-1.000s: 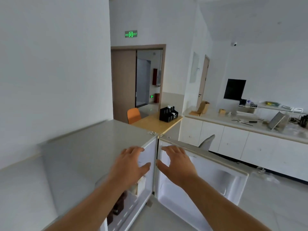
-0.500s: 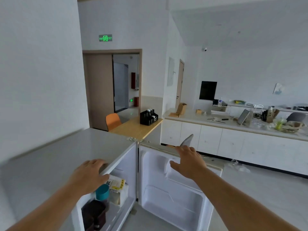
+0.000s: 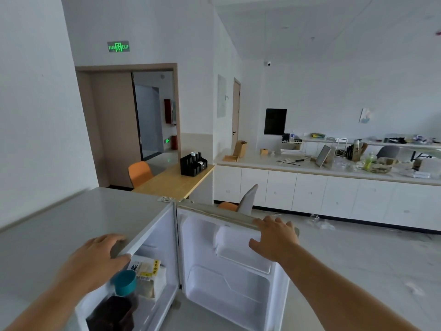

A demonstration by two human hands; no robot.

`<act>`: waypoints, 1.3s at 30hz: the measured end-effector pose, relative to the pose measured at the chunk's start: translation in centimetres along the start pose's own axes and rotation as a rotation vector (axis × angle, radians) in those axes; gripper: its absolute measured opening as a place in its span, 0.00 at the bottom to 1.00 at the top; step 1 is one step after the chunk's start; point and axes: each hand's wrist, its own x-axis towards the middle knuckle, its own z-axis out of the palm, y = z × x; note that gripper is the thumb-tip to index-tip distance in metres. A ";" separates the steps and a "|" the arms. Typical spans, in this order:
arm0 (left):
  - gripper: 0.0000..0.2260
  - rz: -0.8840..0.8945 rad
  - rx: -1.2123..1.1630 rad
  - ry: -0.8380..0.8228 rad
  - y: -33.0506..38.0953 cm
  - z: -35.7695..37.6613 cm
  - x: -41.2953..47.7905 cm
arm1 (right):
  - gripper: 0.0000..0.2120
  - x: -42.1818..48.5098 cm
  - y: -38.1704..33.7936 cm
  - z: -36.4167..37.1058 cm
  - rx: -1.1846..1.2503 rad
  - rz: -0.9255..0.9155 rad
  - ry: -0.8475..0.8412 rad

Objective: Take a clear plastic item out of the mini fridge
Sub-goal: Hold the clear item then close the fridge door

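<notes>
We found the left hand (image 3: 95, 261) gripping the mini fridge (image 3: 83, 218) top edge, right hand (image 3: 274, 237) curled over its open door (image 3: 226, 273).

Door (image 3: 229, 271): swung wider than a second ago. Right grip (image 3: 274, 237): up from inner face to top edge, fingers over it. Left grip (image 3: 95, 261): off door gap, onto mini fridge (image 3: 83, 218) front top edge. Teal cup (image 3: 124, 282), packet (image 3: 149, 271): newly exposed inside.
</notes>
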 end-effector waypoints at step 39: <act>0.25 0.035 -0.010 0.013 0.1 -0.4 -1.1 | 0.14 -6.4 -11.9 -1.6 0.557 -0.212 0.090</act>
